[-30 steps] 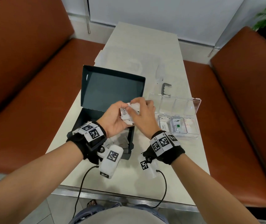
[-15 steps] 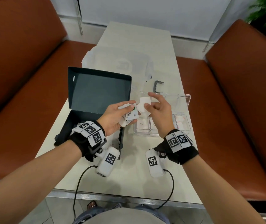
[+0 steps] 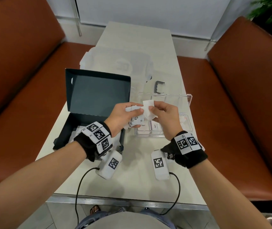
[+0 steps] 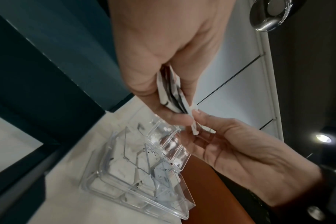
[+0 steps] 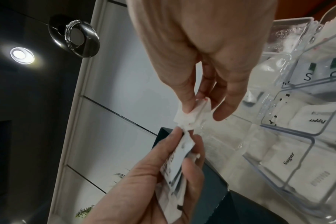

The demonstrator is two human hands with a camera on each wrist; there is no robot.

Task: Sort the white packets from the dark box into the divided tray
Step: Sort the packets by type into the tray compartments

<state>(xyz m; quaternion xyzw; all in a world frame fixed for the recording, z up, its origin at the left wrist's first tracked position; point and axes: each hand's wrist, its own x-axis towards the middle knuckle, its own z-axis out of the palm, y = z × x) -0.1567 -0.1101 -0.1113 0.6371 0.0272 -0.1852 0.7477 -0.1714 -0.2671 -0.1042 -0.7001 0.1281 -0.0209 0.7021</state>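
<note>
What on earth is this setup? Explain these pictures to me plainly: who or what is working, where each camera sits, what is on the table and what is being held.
No machine works here: a person uses two bare hands. One camera sits on the head looking down; one on each wrist looks along the fingers. On the pale table stand an open dark cardboard box and a clear plastic divided tray already holding labelled packets. The left hand grips a small stack of white paper packets. The right hand pinches a single white packet, held close against the stack above the tray.
</note>
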